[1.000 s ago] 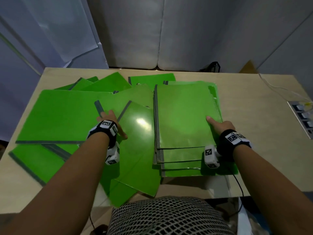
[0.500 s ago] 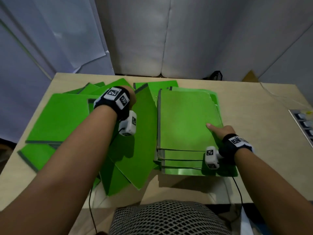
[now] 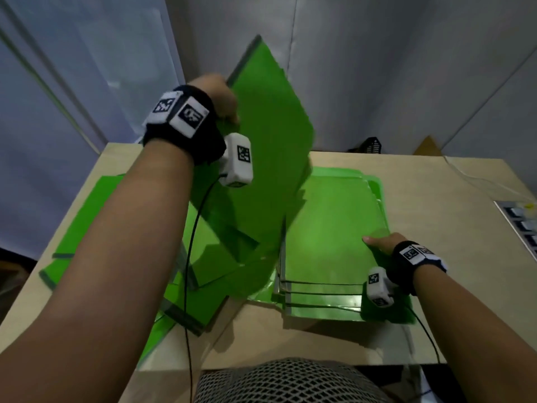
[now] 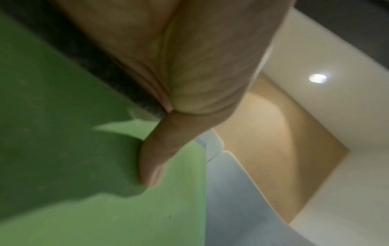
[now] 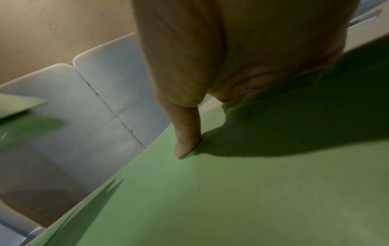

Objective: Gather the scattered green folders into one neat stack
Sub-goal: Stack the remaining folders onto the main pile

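My left hand [image 3: 225, 106] holds a green folder [image 3: 270, 158] up off the table, steeply tilted, pinching its dark spine edge near the top. In the left wrist view the thumb [image 4: 153, 159] lies flat on that folder [image 4: 84, 183]. A stack of green folders [image 3: 331, 237] lies at the table's right middle, its near edges stepped. My right hand [image 3: 383, 244] grips the stack's right edge, thumb on top. In the right wrist view the thumb [image 5: 185, 133] presses the top folder [image 5: 252, 191]. Several loose green folders [image 3: 203, 263] lie overlapped on the left.
The light wooden table [image 3: 436, 205] has bare surface to the right of the stack. A socket panel [image 3: 520, 225] sits at its right edge. A black object [image 3: 372, 145] stands behind the table. Grey padded wall panels [image 3: 377, 68] rise behind. Wrist-camera cables hang below both arms.
My left hand has picked one folder out of the loose pile and raised it high, swinging it up and toward the stack. My right hand has stayed on the stack's right edge.
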`<state>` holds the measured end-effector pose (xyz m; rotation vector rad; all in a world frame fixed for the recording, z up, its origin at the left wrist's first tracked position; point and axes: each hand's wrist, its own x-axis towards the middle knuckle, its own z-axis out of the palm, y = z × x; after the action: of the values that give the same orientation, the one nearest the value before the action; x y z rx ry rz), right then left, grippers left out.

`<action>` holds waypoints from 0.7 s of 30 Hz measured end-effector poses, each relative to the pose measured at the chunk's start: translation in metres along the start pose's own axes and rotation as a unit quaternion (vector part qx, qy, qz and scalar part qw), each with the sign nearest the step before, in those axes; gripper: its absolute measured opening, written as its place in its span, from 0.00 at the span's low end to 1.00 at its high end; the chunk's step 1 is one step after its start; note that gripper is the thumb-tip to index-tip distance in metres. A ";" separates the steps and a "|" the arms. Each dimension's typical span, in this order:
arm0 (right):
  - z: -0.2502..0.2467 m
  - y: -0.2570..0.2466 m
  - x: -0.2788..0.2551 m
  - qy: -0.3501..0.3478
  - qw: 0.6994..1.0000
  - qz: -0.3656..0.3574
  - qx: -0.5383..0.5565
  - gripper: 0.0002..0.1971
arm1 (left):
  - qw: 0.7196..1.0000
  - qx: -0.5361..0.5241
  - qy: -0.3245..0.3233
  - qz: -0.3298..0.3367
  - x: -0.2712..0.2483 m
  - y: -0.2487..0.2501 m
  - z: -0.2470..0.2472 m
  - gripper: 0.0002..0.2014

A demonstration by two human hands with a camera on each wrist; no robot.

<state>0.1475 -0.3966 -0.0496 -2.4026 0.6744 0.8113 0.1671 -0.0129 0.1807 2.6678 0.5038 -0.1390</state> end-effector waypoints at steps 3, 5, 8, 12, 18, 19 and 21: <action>0.004 0.002 0.004 -0.019 0.999 0.018 0.042 0.36 | 0.993 -0.110 -0.028 -0.041 0.008 -0.019 0.036 0.28; 0.005 0.003 0.003 -0.047 0.995 0.031 0.079 0.26 | 0.973 -0.208 -0.063 -0.073 0.012 -0.034 0.084 0.29; 0.005 0.004 -0.003 -0.060 0.984 0.042 0.160 0.08 | 0.943 -0.292 -0.093 -0.127 -0.007 -0.044 0.160 0.25; 0.013 0.014 0.005 -0.068 0.936 0.061 0.340 0.21 | 0.942 -0.230 -0.128 -0.208 -0.044 -0.051 0.222 0.30; 0.019 0.004 -0.006 -0.067 0.956 0.054 0.279 0.66 | 0.964 -0.096 -0.182 -0.169 -0.052 -0.045 0.254 0.31; 0.019 0.000 -0.013 -0.047 0.962 0.056 0.265 0.63 | 0.969 -0.076 -0.184 -0.149 -0.052 -0.041 0.258 0.31; 0.022 -0.001 -0.015 -0.024 0.968 0.063 0.243 0.58 | 0.970 -0.066 -0.206 -0.109 -0.054 -0.032 0.264 0.32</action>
<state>0.1290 -0.3784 -0.0548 -1.9081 0.8970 0.6581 0.1003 -0.1146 -0.0614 2.3552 0.6391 -0.6825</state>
